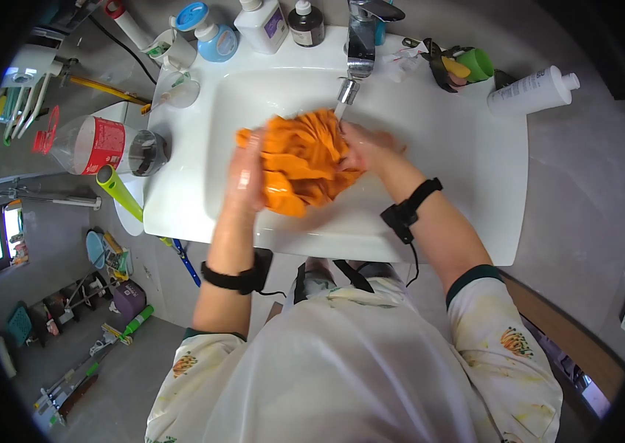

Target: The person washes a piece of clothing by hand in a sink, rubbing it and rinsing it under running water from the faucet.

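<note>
A wet, crumpled orange cloth is held up over the basin of the white sink. My left hand grips its left side, wet and slightly blurred. On the other side, my right hand has its fingers closed on the cloth's right edge, just under the tap. The chrome faucet ends in a small swivel nozzle, and a thin stream of water seems to run from it beside my right hand. Folds of the cloth hide several of my fingertips.
Along the back rim stand a blue soap bottle, a white pump bottle and a dark bottle. A white bottle lies at the right edge near a green cup. At left is a large plastic bottle.
</note>
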`<state>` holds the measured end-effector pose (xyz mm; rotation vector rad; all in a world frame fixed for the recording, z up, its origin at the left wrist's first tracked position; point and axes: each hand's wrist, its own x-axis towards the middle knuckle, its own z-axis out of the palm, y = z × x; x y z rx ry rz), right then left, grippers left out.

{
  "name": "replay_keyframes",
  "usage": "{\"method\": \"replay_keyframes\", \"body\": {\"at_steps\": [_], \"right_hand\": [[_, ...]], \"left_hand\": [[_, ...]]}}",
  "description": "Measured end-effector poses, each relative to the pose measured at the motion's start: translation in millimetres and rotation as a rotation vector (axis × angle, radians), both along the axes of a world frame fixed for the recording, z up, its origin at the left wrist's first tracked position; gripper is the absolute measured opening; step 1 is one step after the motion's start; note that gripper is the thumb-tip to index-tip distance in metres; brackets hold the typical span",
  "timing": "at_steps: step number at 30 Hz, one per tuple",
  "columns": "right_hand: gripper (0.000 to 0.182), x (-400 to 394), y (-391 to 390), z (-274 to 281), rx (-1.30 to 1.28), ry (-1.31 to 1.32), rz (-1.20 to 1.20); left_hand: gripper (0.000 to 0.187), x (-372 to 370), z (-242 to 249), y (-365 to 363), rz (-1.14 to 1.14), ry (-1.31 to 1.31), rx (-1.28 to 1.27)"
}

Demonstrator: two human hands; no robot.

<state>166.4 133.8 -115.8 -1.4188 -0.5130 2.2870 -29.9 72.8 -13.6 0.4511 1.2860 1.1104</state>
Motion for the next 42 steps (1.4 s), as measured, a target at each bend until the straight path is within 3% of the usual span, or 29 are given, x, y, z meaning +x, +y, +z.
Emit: {"method": "replay_keyframes", "body": {"at_steps": [1, 4, 6, 7, 8, 10, 11, 13, 17, 19, 23, 27, 30, 31, 32, 33, 35, 36, 39, 41, 42], "right_hand": [[0.054, 13, -1, 3, 0.137, -0.209, 0.057], [0.051, 47, 7, -1, 0.384, -0.390, -0.050], [0.047, 61, 18, 20, 0.548, -0.522, -0.206], [0.042, 65, 27, 34, 0.697, -0.762, -0.248], [0.041, 80, 46, 11, 1.307, -1.263, -0.296], [0.046, 65, 38, 94, 1.414, -1.189, -0.327], [0.046, 61, 45, 107, 1.417, -1.188, -0.331], [0.056, 58, 59, 121, 1.792, -1.530, 0.057], [0.062, 57, 56, 116, 1.687, -1.543, 0.260], [0.062, 58, 49, 114, 1.486, -1.479, 0.349], [0.063, 63, 24, 98, 1.662, -1.417, 0.317], [0.070, 26, -54, 84, 1.446, -0.748, 0.396], [0.066, -13, -103, 64, 1.539, -0.737, 0.422], [0.061, -22, -110, 53, 1.359, -0.628, 0.404], [0.055, -27, -113, 43, 1.178, -0.522, 0.384], [0.055, -30, -111, 32, 1.186, -0.518, 0.387], [0.039, -35, -108, 18, 0.925, 0.022, -0.015], [0.039, -33, -108, 32, 0.932, 0.027, -0.012], [0.032, -12, -101, 71, 0.753, 0.082, -0.116], [0.033, 0, -85, 72, 0.472, 0.329, -0.291], [0.036, 4, -79, 66, 0.455, 0.380, -0.279]], "left_hand": [[0.046, -13, 16, 3, 0.086, -0.069, 0.064], [0.050, -45, 87, 4, 0.070, -0.211, 0.232], [0.050, -62, 103, 1, 0.089, -0.232, 0.344], [0.050, -66, 106, -1, 0.129, -0.193, 0.383], [0.048, -66, 107, -2, 0.084, -0.272, 0.402], [0.048, -65, 89, 1, 0.064, -0.203, 0.365], [0.048, -63, 77, 1, 0.044, -0.138, 0.326], [0.045, -54, 53, -4, 0.090, -0.063, 0.241], [0.040, -40, 26, -23, 0.105, -0.123, 0.158], [0.039, -38, 22, -31, 0.152, -0.208, 0.110], [0.033, -38, 41, -30, 0.245, -0.444, 0.142], [0.031, -39, 65, -18, 0.296, -0.688, 0.280], [0.025, -30, 75, -6, 0.276, -0.820, 0.268], [0.024, -23, 80, -5, 0.312, -0.826, 0.259], [0.022, -20, 83, -6, 0.306, -0.795, 0.280], [0.022, -22, 78, -6, 0.309, -0.793, 0.288], [0.050, -28, 60, -5, 0.257, -0.628, 0.314], [0.056, -26, 60, -9, 0.363, -0.481, 0.276], [0.061, -39, 29, -21, 0.305, -0.308, 0.195], [0.057, -40, -4, -30, 0.125, -0.202, 0.087], [0.056, -33, -12, -37, 0.026, -0.156, -0.017]]}}
